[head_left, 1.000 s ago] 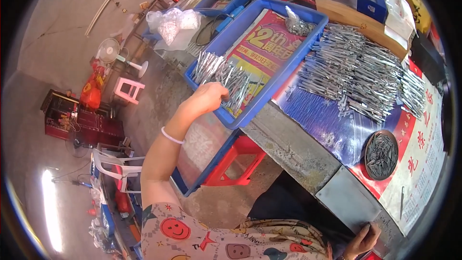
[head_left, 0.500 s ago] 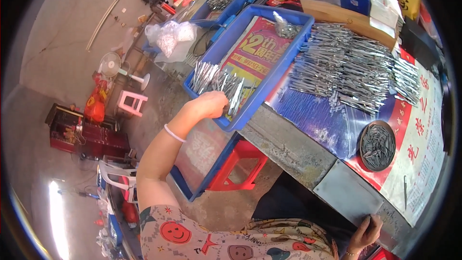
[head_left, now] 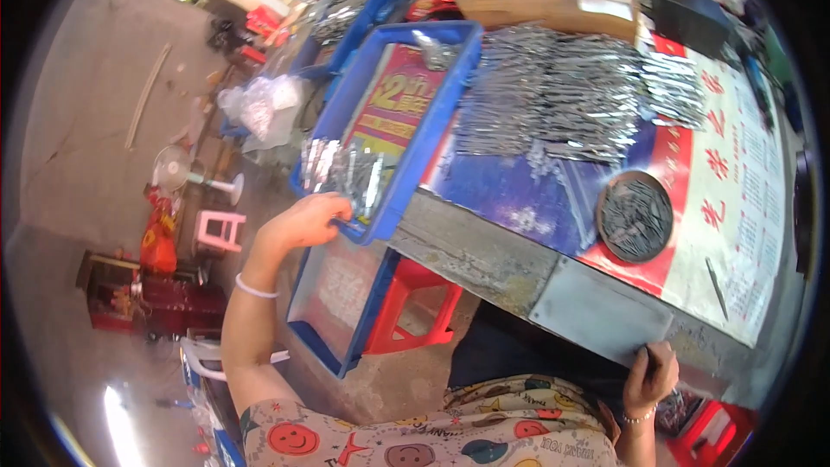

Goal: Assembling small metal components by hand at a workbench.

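Note:
At the near end of a long blue tray [head_left: 424, 156], my left hand [head_left: 307, 220] has its fingers curled over the rim. Just beyond those fingers, inside the tray, lies a row of slim silvery metal pieces [head_left: 346, 171]. A knotted clear bag [head_left: 437, 52] of small metal parts sits at the tray's far end. My right hand [head_left: 653, 376] is closed at the table's front edge, its thumb against a flat grey metal plate [head_left: 596, 303]. Whatever its curled fingers hold, if anything, is hidden.
Rows of thin metal pieces [head_left: 549, 95] cover a printed sheet on the table. A round dish [head_left: 635, 216] of small dark metal parts and a thin rod [head_left: 717, 288] lie to the right. A second tray [head_left: 333, 307] rests below, beside a red stool [head_left: 415, 307].
My left hand has drawn back from the metal pieces to the tray's near rim. The whole view has shifted, so the table things appear further left and higher. My right hand stays by the table edge.

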`<state>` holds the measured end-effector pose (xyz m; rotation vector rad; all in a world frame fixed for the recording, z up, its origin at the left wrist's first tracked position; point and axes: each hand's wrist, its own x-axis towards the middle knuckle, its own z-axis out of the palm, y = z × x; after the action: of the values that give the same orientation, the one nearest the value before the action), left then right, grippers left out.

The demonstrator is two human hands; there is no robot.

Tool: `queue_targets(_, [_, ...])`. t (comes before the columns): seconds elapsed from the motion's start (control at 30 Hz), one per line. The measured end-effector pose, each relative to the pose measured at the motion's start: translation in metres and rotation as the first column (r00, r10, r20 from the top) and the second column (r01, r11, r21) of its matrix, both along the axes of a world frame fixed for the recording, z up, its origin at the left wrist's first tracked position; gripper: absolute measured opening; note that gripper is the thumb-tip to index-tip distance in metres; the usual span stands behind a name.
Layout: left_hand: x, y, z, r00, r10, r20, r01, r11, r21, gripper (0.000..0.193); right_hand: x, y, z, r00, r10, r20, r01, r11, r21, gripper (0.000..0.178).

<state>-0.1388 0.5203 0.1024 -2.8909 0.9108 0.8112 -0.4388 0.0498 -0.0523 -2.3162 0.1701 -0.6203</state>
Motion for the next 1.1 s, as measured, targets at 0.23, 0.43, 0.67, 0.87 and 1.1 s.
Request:
queue_targets(0.23, [-0.019,0.005,0.004,0.986,0.109,0.125,-0.097,0.991,-0.094,0.018,0.029,0.008,0.027,0.987,0.142,0.082,-0.142,0.990,0.005,0.017])
queue_targets(0.43, [-0.032,-0.009,0.006,0.969,0.058,0.240,-0.042,0.996,-0.074,0.018,0.051,-0.001,0.057,0.956,0.293,0.026,-0.290,0.954,-0.075,0.018])
queue_targets(0.67, [-0.045,-0.004,0.002,0.898,0.057,0.437,-0.026,0.997,-0.076,0.012,0.110,-0.011,0.086,0.942,0.329,-0.062,-0.335,0.926,-0.173,0.017])
queue_targets(0.87, [-0.091,-0.040,0.012,0.879,0.242,0.411,-0.014,0.875,-0.485,0.013,0.163,-0.021,0.068,0.933,0.228,-0.277,-0.342,0.799,-0.495,0.015])
queue_targets(1.1, [-0.168,-0.114,-0.045,0.992,0.022,-0.127,-0.124,0.432,-0.893,0.020,0.183,-0.016,0.058,0.918,0.145,-0.368,-0.342,0.760,-0.553,0.009])
